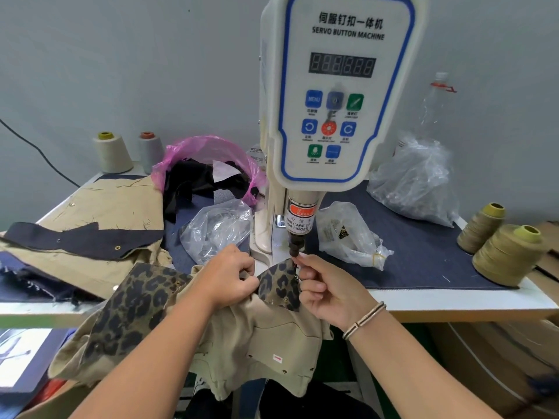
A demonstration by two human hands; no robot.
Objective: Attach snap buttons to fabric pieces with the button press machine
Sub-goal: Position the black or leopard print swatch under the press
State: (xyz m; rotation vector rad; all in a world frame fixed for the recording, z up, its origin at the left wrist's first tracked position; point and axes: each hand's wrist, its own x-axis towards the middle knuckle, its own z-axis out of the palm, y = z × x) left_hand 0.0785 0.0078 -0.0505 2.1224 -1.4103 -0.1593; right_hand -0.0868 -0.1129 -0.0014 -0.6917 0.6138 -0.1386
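The spotted cloth is pinched by the left hand. Its edge is pinched by the right hand, just under the press.

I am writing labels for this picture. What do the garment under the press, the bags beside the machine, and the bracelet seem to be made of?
Garment: woven cloth, probably cotton twill, matte khaki with a leopard-print facing; it creases softly.
Clear bags: thin plastic film, glossy and crinkled, contents showing through.
Bracelet: looks like pale segmented metal or bone with dark bands; too small to tell.
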